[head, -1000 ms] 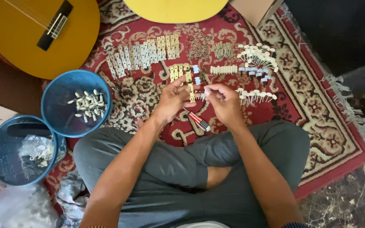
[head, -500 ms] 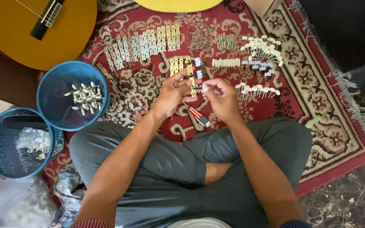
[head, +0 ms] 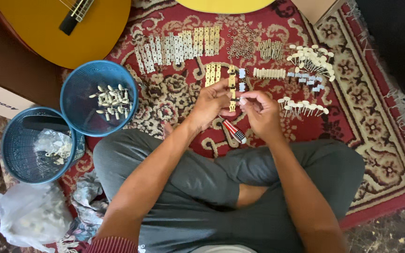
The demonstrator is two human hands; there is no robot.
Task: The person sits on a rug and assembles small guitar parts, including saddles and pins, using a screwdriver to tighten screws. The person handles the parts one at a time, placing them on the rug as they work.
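While finished tuners (head: 111,100) are piling up at 9 o'clock, both hands, left hand (head: 212,103) and right hand (head: 261,112), are pinching a brass plate (head: 232,93); loads of loose parts (head: 305,58) are waiting.

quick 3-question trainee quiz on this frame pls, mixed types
1. True or false: the left hand and the right hand meet at a small brass-coloured metal plate.
2. What lies in the round blue plastic basket nearest the left hand? A) white-knobbed metal pegs B) coins C) strings
3. Which striped-handled tool lies on the red patterned carpet below the hands?

Key: 1 true; 2 A; 3 the screwdriver.
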